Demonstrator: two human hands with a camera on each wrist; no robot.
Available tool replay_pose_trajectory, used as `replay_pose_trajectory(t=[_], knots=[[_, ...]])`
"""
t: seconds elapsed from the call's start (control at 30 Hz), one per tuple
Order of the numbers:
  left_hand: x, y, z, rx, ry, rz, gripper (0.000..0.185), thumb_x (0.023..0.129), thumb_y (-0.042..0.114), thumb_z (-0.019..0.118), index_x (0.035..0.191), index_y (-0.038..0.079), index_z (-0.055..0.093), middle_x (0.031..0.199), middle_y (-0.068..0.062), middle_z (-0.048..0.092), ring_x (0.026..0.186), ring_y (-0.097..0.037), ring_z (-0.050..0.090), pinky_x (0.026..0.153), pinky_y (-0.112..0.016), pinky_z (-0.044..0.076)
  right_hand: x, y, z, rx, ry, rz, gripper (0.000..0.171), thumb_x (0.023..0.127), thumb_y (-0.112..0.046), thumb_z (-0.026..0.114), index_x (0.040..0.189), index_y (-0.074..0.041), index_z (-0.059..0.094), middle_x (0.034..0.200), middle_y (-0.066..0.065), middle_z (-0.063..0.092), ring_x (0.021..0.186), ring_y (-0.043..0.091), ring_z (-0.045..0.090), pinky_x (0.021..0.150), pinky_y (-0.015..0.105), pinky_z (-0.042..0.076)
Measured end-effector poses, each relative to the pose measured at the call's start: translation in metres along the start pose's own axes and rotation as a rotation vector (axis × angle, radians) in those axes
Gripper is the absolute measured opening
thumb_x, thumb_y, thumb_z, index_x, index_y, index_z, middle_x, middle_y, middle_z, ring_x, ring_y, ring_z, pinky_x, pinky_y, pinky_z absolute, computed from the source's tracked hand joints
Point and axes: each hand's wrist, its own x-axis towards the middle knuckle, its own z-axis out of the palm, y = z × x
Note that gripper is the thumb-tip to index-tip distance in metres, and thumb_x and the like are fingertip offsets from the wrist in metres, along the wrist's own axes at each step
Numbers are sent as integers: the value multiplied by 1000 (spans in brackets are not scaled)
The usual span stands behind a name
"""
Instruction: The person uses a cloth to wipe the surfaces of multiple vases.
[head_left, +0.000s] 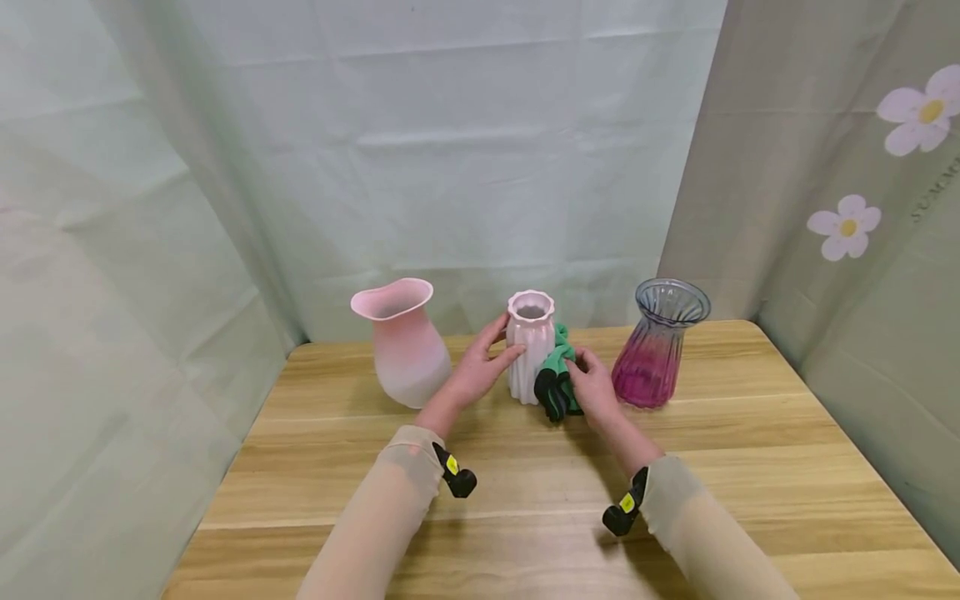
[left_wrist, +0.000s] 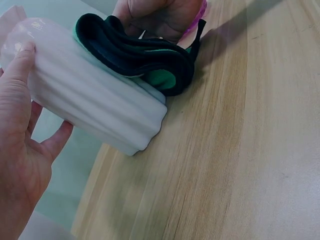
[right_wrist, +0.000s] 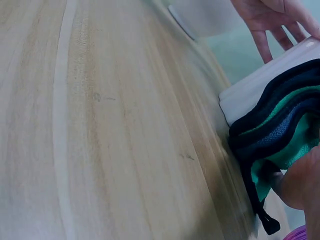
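A white ribbed vase [head_left: 525,371] with a scalloped rim stands upright at the middle of the table's far part. My left hand [head_left: 477,367] holds it from the left, thumb on the front and fingers round the far side. In my right hand [head_left: 595,392] is a bunched green cloth [head_left: 558,360] with a dark border, touching the vase's right side. From the left wrist view, the cloth's dark folds [left_wrist: 135,52] lie against the ribbed wall. The right fingertips are partly hidden by the cloth.
A pink-and-white vase [head_left: 408,358] with a wavy mouth stands to the left. Right of my right hand is a glass vase [head_left: 651,358], grey-blue above and magenta below. The wooden table [head_left: 525,533] meets hanging curtains [head_left: 480,167] at its back and sides.
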Motion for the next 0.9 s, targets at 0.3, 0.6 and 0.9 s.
replay_pose_trajectory(t=[0.3,0.6,0.9], knots=[[1,1,0,11,-18,6,72,100,47,63,162,35,29,163,5,33,142,-22,41,108,-47,46,1,0,3,39,36,-8,25,105,-8,56,124,7,60,123,18,59,114,23,51,96,27,43],[0,2,0,-3,-10,7,70,101,42,64,162,34,30,162,2,34,142,-22,41,108,-47,46,-1,-35,5,145,18,-37,20,107,-10,54,120,5,59,113,7,57,105,16,51,90,23,43],[-1,1,0,-3,-9,0,69,102,38,65,162,32,31,160,-1,36,142,-23,42,107,-46,47,2,-71,10,189,-6,-100,23,107,-10,55,124,5,58,113,6,56,105,17,53,87,22,47]])
